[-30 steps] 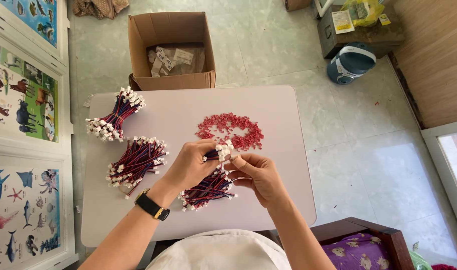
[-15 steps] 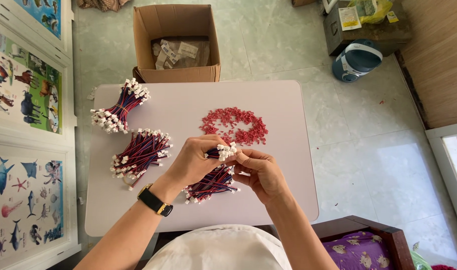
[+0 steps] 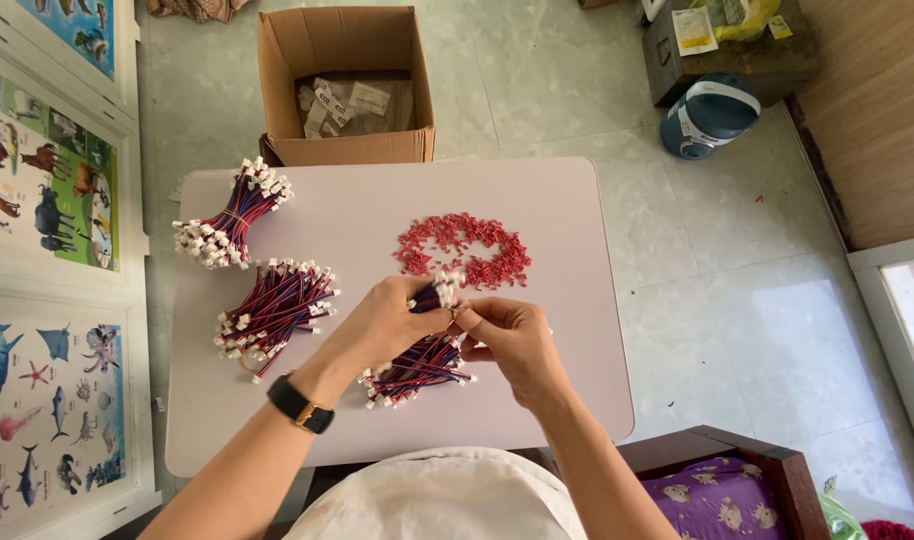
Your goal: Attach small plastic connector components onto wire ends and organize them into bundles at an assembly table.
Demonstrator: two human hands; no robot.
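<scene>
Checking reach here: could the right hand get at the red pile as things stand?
Probably yes. The red pile lies just beyond the right hand on the table with nothing between, though both hands hold a wire bundle.

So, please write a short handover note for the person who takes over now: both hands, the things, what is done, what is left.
Left hand: holds a wire bundle with white connectors.
Right hand: fingers at the bundle's top end.
On the white table: a pile of small red parts, and two more wire bundles, one tied at far left, one nearer.
Done or left: cannot tell from this view.
</scene>
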